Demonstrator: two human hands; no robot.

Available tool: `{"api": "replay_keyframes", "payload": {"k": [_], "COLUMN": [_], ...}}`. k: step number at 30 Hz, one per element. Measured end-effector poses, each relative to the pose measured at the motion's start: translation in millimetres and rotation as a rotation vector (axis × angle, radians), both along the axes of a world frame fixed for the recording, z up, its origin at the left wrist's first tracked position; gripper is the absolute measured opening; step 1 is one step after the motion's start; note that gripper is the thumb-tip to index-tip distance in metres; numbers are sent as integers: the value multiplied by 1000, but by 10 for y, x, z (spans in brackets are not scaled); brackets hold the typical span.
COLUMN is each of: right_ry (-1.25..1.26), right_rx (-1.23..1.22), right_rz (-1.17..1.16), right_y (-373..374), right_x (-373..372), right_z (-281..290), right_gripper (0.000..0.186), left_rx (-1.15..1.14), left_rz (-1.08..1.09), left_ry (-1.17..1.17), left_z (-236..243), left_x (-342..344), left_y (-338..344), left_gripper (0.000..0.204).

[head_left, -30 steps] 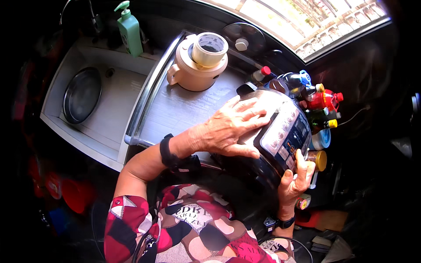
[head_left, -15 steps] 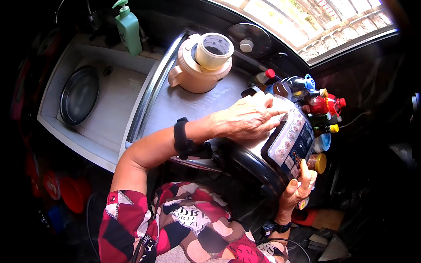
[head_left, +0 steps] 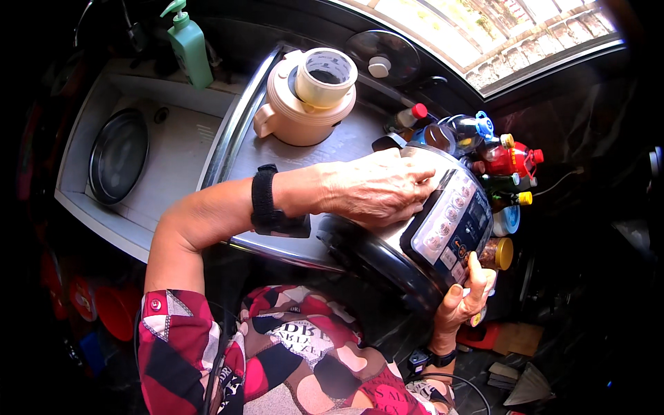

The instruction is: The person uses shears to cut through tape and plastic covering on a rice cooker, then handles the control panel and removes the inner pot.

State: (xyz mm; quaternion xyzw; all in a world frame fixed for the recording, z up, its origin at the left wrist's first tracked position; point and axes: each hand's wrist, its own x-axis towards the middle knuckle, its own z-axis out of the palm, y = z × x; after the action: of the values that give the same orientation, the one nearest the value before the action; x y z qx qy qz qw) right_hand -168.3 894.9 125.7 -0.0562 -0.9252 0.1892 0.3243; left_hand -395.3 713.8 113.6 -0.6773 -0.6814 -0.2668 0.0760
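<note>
A silver and black electric cooker (head_left: 399,238) lies tipped toward me, its control panel (head_left: 453,221) facing up and right. My left hand (head_left: 380,185) rests across the silver body with bent fingers pressed together at the panel's upper left edge. Whatever those fingertips pinch is hidden from view. A narrow shiny strip (head_left: 447,181) shows on the panel beside them. At the panel's lower end, my right hand (head_left: 469,294) grips the cooker's edge, its index finger touching the panel face. Dark straps circle both wrists.
Left of the cooker, a beige lidded jug (head_left: 304,121) carries tape rolls (head_left: 325,93). Several bottles (head_left: 494,155) and a yellow-lidded jar (head_left: 498,254) crowd the far right side. A sink (head_left: 187,138) holds a round dark pan (head_left: 119,155); a green pump bottle (head_left: 190,52) stands behind.
My left hand's fingers have bent from a flatter, stretched pose, and the hand has shifted slightly at the panel's edge. My right hand keeps its hold. The whole view has shifted a little.
</note>
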Motion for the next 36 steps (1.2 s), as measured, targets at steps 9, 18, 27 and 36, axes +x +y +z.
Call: {"api": "replay_keyframes", "payload": {"k": [9, 18, 27, 36], "right_ry": [-26, 43, -31, -43], "right_rx": [-35, -79, -102, -102], "right_rz": [0, 26, -18, -31], "right_y": [-27, -12, -98, -91], "right_x": [14, -3, 21, 65], "right_z": [58, 14, 34, 36], "right_gripper": [60, 61, 62, 62], "left_rx": [75, 57, -75, 121], "left_rz": [-88, -78, -26, -155], "left_ry": [-223, -757, -543, -633], "left_z": [45, 46, 190, 19], "left_x": [14, -146, -9, 28], "left_y": [-99, -202, -111, -237], "left_gripper": [36, 37, 39, 36]}}
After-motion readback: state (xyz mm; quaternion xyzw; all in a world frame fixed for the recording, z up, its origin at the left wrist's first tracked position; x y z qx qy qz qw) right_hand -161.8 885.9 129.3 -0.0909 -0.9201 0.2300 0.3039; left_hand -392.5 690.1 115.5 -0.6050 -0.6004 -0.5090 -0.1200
